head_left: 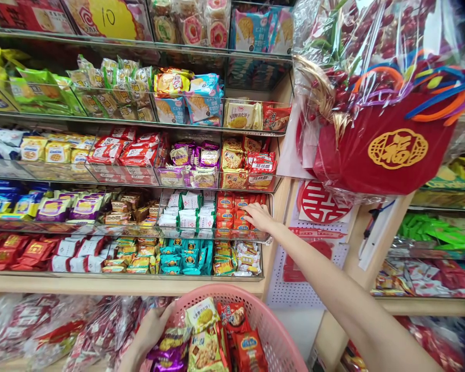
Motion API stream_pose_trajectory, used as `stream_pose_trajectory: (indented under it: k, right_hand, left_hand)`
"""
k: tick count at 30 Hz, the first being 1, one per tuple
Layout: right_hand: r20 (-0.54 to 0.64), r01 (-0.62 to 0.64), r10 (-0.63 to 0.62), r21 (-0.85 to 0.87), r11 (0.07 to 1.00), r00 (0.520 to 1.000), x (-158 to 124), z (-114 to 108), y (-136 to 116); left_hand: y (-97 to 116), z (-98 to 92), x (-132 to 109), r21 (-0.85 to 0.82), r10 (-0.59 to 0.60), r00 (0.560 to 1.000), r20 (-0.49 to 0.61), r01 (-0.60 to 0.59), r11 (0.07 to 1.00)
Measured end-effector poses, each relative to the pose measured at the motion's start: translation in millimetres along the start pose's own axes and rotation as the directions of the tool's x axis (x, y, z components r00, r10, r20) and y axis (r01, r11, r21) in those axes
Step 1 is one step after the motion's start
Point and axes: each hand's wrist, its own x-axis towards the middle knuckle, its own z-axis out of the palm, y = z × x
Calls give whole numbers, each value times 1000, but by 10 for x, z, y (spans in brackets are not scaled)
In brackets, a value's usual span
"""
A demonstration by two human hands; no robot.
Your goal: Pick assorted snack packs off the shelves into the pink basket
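lying left of right grip [260, 217], at its fingertips: red packets [225, 215]

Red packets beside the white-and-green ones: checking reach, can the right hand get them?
Likely yes: the right hand is at the red packets, with open space above the clear panel.

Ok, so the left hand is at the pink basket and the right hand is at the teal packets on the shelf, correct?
Not quite: the head view shows the right hand at the red packets on the shelf, not teal ones. The left hand is at the pink basket, as you said.
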Motion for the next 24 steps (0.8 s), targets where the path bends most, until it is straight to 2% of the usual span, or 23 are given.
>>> stream_pose_trajectory:
  k: [12, 18, 24]
  right_hand:
    - [-13, 43, -43, -22, 999, 999, -2, -70, 26]
    - [-18, 46, -45, 8, 999, 999, -16, -102, 37]
    - [-42, 50, -48, 43, 998, 998, -59, -124, 60]
  left_hand:
    - [26, -8, -21, 7, -7, 1000, 28, 7, 1000]
    - [-20, 12, 4, 20, 0, 1000, 5, 0, 1000]
    - [37, -2, -30, -16, -9, 999, 34, 10, 1000]
